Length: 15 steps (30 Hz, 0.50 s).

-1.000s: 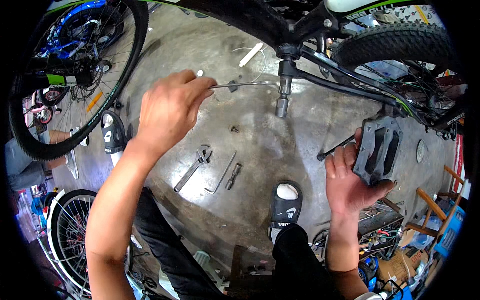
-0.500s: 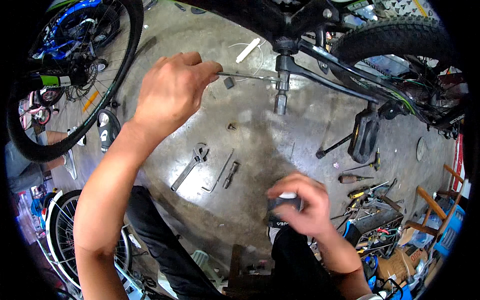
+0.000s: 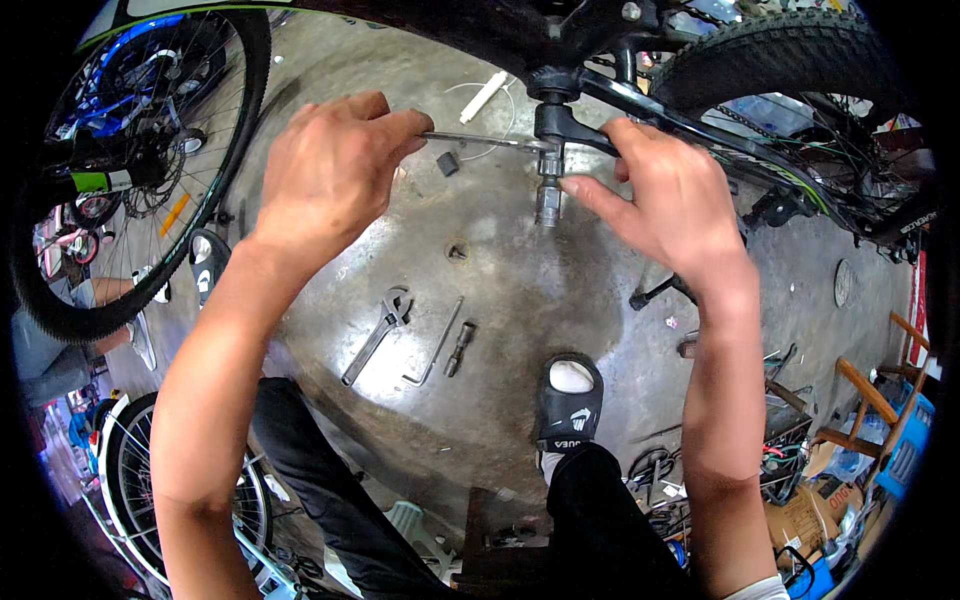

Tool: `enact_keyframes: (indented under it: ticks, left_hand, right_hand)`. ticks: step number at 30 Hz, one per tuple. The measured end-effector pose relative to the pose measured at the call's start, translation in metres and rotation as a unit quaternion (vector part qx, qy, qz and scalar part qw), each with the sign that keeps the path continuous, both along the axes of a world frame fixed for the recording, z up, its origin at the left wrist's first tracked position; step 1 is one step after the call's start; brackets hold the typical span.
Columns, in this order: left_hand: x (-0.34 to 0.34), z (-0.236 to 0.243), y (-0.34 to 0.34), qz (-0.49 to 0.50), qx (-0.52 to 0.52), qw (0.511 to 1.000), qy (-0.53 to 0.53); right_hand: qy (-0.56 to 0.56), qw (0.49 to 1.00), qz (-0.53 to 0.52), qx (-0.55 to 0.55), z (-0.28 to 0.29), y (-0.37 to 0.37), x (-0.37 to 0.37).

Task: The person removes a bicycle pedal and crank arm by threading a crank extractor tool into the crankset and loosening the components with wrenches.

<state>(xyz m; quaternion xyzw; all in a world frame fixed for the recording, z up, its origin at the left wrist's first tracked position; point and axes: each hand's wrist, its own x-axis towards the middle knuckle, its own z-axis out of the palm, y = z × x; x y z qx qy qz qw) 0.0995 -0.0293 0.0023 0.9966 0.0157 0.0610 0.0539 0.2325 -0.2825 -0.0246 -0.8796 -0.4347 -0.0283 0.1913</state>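
Note:
My left hand is closed on a slim steel wrench, whose far end meets a steel puller tool standing out from the crank of a black bicycle. Over on the other side, my right hand is at the crank arm with fingers and thumb apart, the thumb tip by the puller; firm contact is unclear. On the concrete floor below lie an adjustable wrench, a hex key and a short steel tool.
Bicycle wheels surround me: a front wheel, a rear tyre, a white-fendered wheel. Another person's leg shows at left. My sandalled foot is below. Scattered tools, a cardboard box and a wooden chair are at right.
My right hand has left the pedal, dropped low, then risen to the crank beside the puller. My left hand and the wrench have shifted slightly up in view.

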Motion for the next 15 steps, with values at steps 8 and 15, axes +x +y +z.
enact_keyframes:
  ticks: [8, 15]
  left_hand:
    - [-0.005, 0.017, -0.013, -0.047, 0.112, 0.992, -0.014]
    - [0.005, -0.024, -0.008, 0.004, -0.040, 0.999, -0.027]
  right_hand:
    - [0.036, 0.996, 0.063, -0.056, -0.012, -0.001, 0.019]
    - [0.030, 0.996, 0.058, -0.061, -0.011, 0.000, 0.017]
